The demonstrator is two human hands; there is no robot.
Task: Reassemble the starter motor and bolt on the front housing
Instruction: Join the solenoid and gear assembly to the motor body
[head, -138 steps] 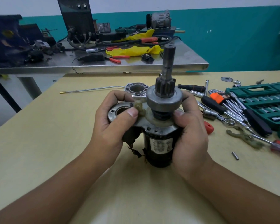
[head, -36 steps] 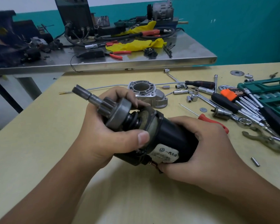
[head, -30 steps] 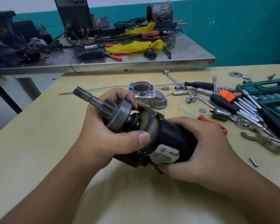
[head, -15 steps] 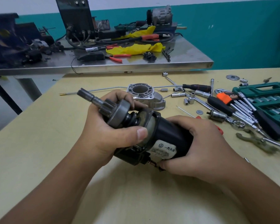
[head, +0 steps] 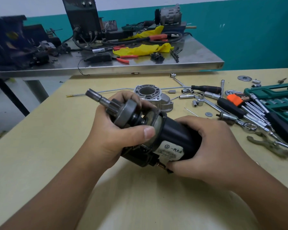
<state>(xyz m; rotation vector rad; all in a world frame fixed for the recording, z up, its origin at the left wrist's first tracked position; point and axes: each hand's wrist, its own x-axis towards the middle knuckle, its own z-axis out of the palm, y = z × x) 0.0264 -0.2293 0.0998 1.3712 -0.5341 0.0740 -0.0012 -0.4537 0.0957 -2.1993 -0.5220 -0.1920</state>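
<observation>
both hands (head: 116, 135) (head: 211, 146) grip starter motor (head: 173, 135), front housing (head: 154, 98) behind.

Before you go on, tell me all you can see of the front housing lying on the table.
The front housing is a bare, silvery cast-metal part, not yet fitted. It lies on the yellowish table just beyond the starter motor, with its round open bore facing up inside a ribbed ring, a lug with a bolt hole at the ring's edge, and a rounded bulge towards the right. The left hand hides its near edge; whether they touch I cannot tell.
</observation>
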